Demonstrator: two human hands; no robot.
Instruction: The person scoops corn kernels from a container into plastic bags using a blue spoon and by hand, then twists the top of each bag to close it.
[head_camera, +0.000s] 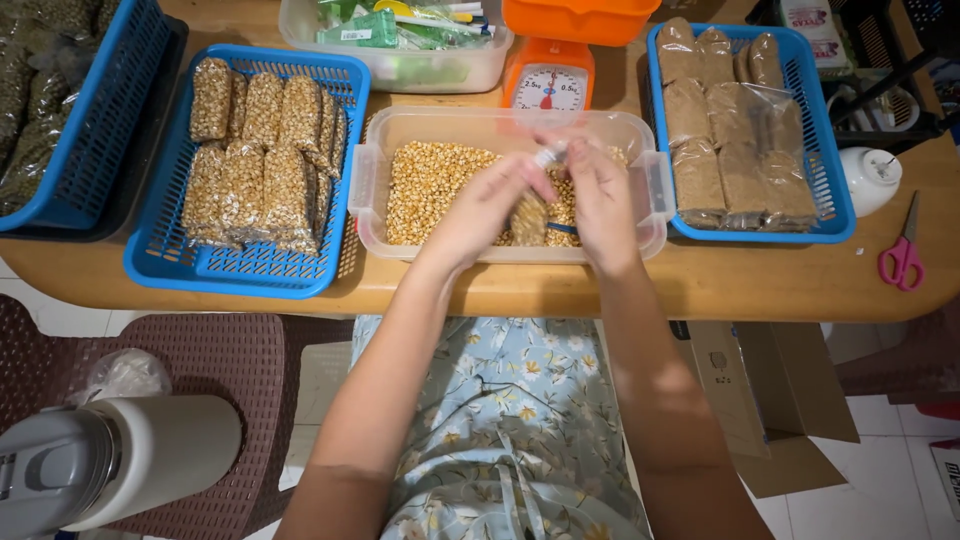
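Small clear plastic packet of yellow corn kernels (529, 218), pinched closed-fingered between left hand (487, 205) and right hand (601, 200) over the clear rectangular plastic tub of loose kernels (640, 135), risks spilling onto the wooden table (600, 290) if tilted.

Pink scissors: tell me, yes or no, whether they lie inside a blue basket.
No: the pink scissors lie on the bare wooden table, right of the blue basket of brown packets.
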